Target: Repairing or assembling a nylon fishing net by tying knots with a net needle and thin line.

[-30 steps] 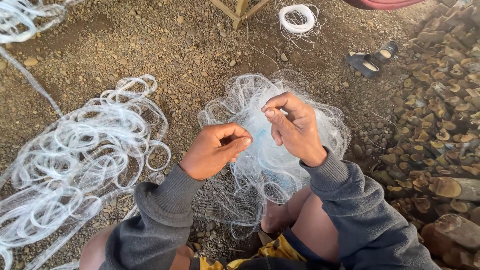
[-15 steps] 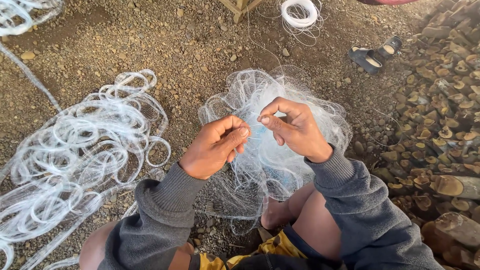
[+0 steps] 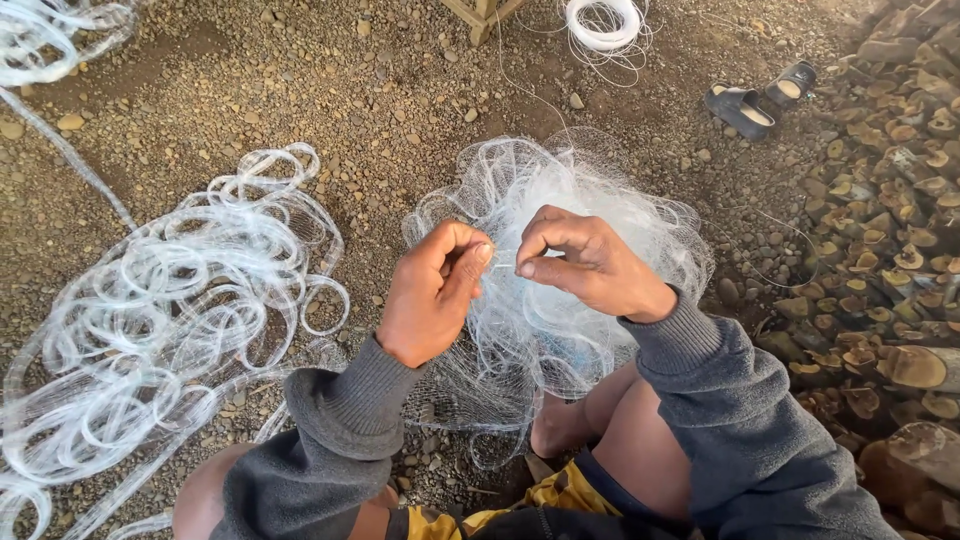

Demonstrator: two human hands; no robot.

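Covering nearly the whole frame, the gravel ground is brown and pebbled; along the right edge a stack of cut logs shows its round ends, partly cut off by the frame; at the left, a sprawl of looped white line runs out past the left and bottom edges, so its full extent is hidden; in the centre, a bunched pale fishing net lies heaped on the ground and over the person's knees, its lower part hidden behind the forearms in grey sleeves; the left hand is closed, thumb and fingers pinching a fine strand of the net just left of centre; the right hand is likewise curled, fingertips pinched on the mesh, almost touching the left; what lies between the fingertips is too thin to make out; at upper right sits a pair of dark sandals; at top centre, a small white coil, cut by the top edge.
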